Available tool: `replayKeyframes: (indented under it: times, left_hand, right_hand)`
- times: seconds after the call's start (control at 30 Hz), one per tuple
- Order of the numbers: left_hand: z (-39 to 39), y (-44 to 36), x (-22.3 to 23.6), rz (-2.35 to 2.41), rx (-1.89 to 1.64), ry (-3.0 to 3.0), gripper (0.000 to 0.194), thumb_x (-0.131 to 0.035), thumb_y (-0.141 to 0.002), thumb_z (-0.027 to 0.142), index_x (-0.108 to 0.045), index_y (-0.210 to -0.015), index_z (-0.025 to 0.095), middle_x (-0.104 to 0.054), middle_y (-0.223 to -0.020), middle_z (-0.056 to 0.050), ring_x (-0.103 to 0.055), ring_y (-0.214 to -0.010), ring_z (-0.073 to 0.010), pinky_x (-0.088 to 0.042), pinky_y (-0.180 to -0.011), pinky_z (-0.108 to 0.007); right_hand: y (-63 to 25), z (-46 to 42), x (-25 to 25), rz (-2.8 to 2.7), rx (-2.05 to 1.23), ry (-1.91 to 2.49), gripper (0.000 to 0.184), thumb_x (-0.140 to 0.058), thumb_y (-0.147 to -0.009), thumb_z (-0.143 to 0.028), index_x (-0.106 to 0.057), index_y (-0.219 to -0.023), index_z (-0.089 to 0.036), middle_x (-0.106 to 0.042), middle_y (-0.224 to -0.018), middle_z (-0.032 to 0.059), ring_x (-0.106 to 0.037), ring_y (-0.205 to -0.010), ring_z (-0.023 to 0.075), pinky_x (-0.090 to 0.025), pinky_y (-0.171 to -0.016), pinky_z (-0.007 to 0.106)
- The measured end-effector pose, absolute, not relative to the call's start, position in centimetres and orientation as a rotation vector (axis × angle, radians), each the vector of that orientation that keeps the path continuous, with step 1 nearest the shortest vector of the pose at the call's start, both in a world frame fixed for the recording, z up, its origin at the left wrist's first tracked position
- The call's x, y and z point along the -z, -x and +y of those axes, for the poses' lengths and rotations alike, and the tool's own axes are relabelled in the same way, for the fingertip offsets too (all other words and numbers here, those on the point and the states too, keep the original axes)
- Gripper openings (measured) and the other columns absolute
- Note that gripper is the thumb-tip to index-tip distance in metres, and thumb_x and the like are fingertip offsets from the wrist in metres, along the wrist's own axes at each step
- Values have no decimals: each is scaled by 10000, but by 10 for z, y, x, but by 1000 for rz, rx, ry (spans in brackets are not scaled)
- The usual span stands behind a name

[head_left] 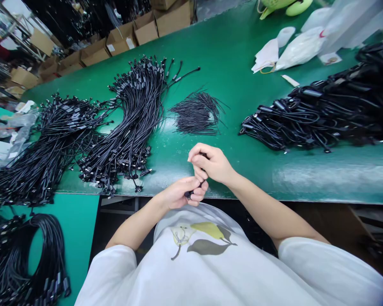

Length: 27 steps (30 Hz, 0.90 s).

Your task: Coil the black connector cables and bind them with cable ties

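Note:
Close to my body at the table's front edge, my left hand (184, 191) is closed around a black cable (188, 194), whose dark connector end pokes out below the fingers. My right hand (213, 163) sits just above and to the right, its fingers curled on the upper part of the same folded cable. Most of the cable is hidden inside both hands. Beyond them lies a pile of thin black ties (196, 114). To the right is a heap of folded, tied black cables (306, 114).
Loose straight cables with connectors lie in one bundle (130, 110) and another bundle (54, 140) on the left. A coiled bundle (47, 255) rests on the lower-left surface. White plastic bags (301, 49) are at the back right; cardboard boxes (121, 38) line the far edge.

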<state>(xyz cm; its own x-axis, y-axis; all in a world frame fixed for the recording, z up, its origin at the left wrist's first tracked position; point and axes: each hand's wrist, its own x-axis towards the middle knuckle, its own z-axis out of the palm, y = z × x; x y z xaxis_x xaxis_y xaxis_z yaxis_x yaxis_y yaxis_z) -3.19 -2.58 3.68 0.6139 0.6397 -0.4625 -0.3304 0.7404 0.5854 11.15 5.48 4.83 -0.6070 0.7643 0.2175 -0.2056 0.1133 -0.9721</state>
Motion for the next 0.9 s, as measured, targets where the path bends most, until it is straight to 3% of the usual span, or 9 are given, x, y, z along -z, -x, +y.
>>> replayKeyframes:
  times: [0.07,0.17,0.23,0.37,0.5,0.6,0.7,0.8,0.9]
  left_hand:
    - [-28,37,-28,944,-676,-692,412,-631,-788,557,-514,-816,163,-333,-635,59,-294,-514,-68,-211,-451,-181]
    - [-27,47,-21,1260,-675,-1068,399,-471,-874,569,-509,-814,177,-387,-615,49,-344,-528,-98,-282,-499,-221]
    - [-26,52,-20,1328,-593,-1296,376,-415,-912,525,-519,-803,181,-427,-621,37,-381,-565,-119,-322,-562,-250]
    - [-27,54,-20,1298,-485,-1479,341,-368,-948,461,-515,-809,186,-435,-653,31,-386,-613,-130,-332,-605,-262]
    - [-33,53,-15,1227,-449,-1297,378,-340,-939,535,-469,-866,187,-404,-661,46,-374,-570,-112,-341,-530,-241]
    - [-36,54,-12,1140,-479,-1102,415,-421,-881,610,-411,-833,197,-397,-674,57,-374,-550,-92,-349,-498,-221]
    - [-37,56,-12,1139,-480,-1052,393,-464,-869,582,-408,-809,198,-449,-684,45,-427,-560,-93,-397,-533,-231]
    - [-35,57,-16,1240,-426,-1294,248,-439,-921,417,-467,-812,196,-549,-716,14,-514,-629,-126,-437,-650,-274]
    - [-31,58,-20,1370,-440,-1669,215,-431,-937,315,-520,-772,210,-574,-735,-8,-522,-696,-164,-409,-718,-293]
  right_hand:
    - [-125,55,-42,-2028,-1043,662,188,-491,-955,-337,-598,-914,-187,-627,-711,15,-626,-668,138,-535,-686,315]
    - [-140,48,-37,-2482,-259,551,248,-440,-962,-191,-613,-1140,-204,-644,-1160,93,-574,-1116,213,-394,-1037,490]
    - [-141,41,-34,-2691,16,449,301,-396,-959,-141,-590,-1188,-155,-651,-1113,107,-570,-1093,218,-336,-1083,523]
    - [-134,30,-31,-2913,200,414,263,-374,-938,-107,-634,-905,-120,-591,-759,47,-558,-758,181,-351,-1074,507]
    - [-129,30,-29,-2887,369,302,284,-347,-945,-117,-630,-934,-134,-594,-828,59,-543,-874,211,-271,-1124,521]
    - [-129,33,-24,-2906,480,242,314,-321,-933,-77,-614,-855,-158,-552,-715,18,-502,-711,182,-310,-1092,470]
    - [-131,34,-19,-2956,358,150,265,-345,-929,-79,-561,-805,-168,-532,-694,15,-464,-633,165,-440,-831,376]
    - [-133,35,-20,-3020,231,178,211,-364,-933,-89,-524,-816,-164,-528,-710,34,-471,-627,164,-312,-552,293]
    - [-132,35,-25,-3086,126,383,189,-360,-944,-92,-516,-856,-151,-569,-787,60,-498,-638,156,-216,-515,291]
